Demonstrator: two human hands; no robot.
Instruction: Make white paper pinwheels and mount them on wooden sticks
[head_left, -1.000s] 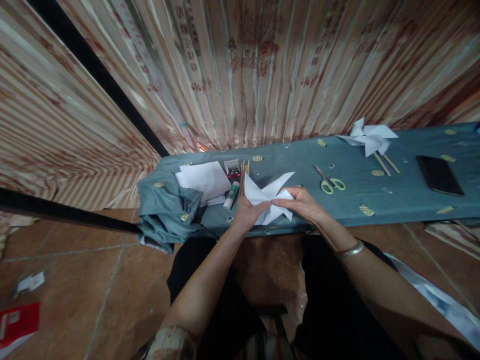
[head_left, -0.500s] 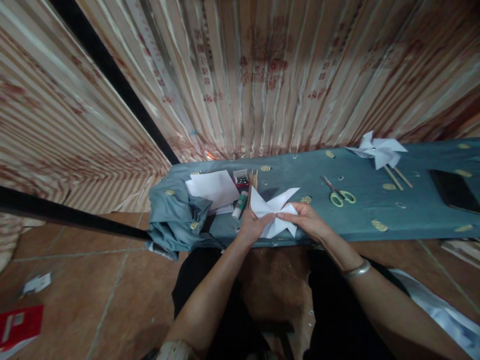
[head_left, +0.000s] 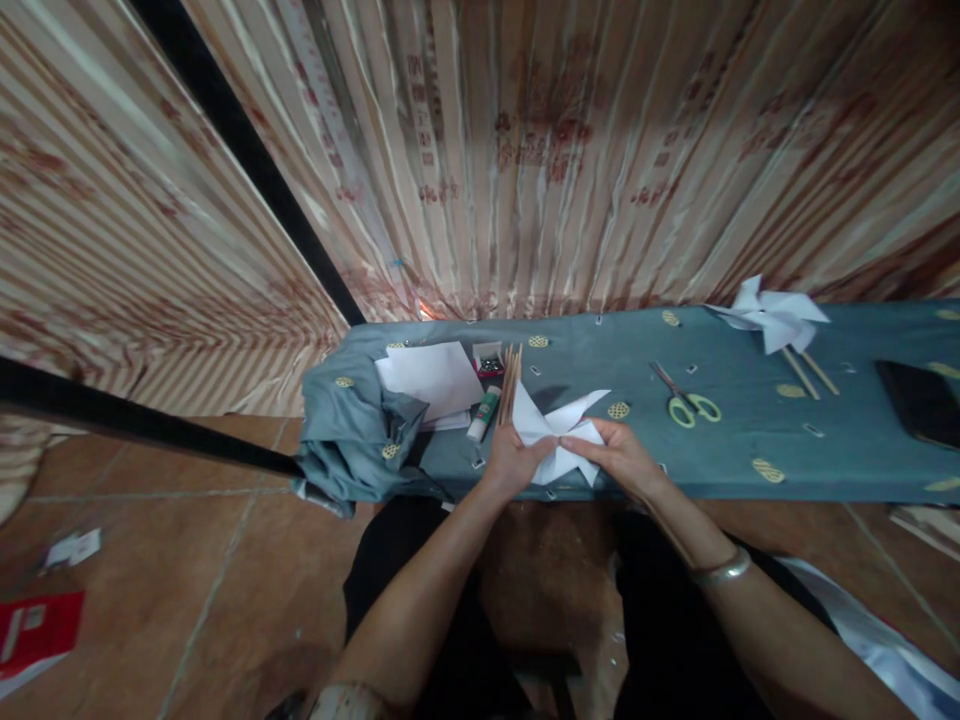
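A white paper pinwheel [head_left: 568,411] is held over the front edge of the cloth-covered bench. My left hand [head_left: 517,462] grips its left side, the thumb pressed near the centre. From the right, my right hand [head_left: 616,455] pinches it, thumb also at the middle where the folded points meet. Fingers beneath the paper are hidden. Just left of the pinwheel lie several wooden sticks [head_left: 510,380], a glue stick [head_left: 484,414] and a small open box of dark pins or tacks [head_left: 488,360]. Scissors [head_left: 685,396] with pale green handles lie to the right.
White paper sheets [head_left: 435,380] lie on the bench's left part. Finished-looking pinwheels on sticks [head_left: 772,318] rest at the right, near a dark flat device [head_left: 919,400]. Curtains [head_left: 525,220] hang behind the bench [head_left: 840,470]. A black pole [head_left: 247,160] stands left.
The view has shifted slightly, so the bench items appear a little further right. Both hands keep their hold on the pinwheel, thumbs still at its centre.
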